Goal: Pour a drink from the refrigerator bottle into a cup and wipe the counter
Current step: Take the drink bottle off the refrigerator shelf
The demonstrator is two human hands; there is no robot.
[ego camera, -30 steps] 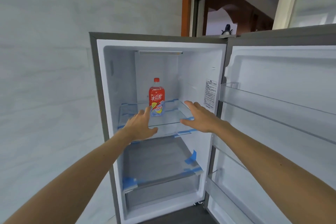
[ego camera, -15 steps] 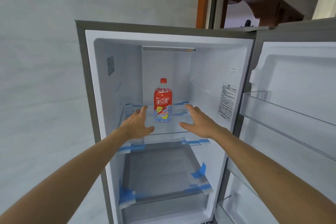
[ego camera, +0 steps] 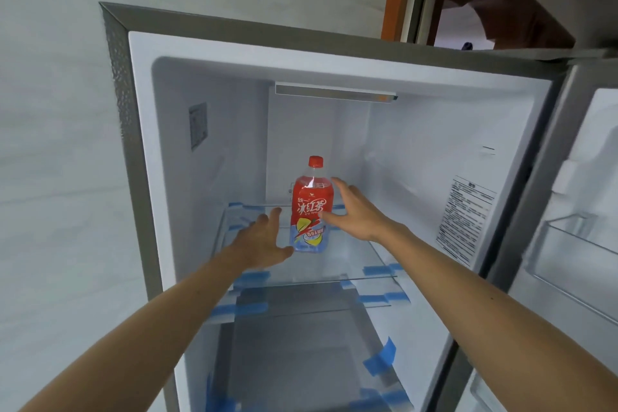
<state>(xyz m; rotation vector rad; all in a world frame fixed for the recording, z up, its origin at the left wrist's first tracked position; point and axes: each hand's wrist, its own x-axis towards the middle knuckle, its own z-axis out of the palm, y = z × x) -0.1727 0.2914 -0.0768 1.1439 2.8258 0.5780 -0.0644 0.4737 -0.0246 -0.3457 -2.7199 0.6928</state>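
Both bare arms reach up and forward, side by side. The left hand (ego camera: 259, 241) is spread flat, palm down, with the thumb sticking out to the right. Its grip holds nothing. The right hand (ego camera: 354, 211) sits a bit higher and farther in (its fingers (ego camera: 339, 185) are wide apart and a little curled). The thumb points left toward the other hand. This grip is not closed on anything either. The two hands are near each other but apart.

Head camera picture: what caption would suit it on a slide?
Both open hands, left hand and right hand, flank a red-capped bottle on the glass shelf.
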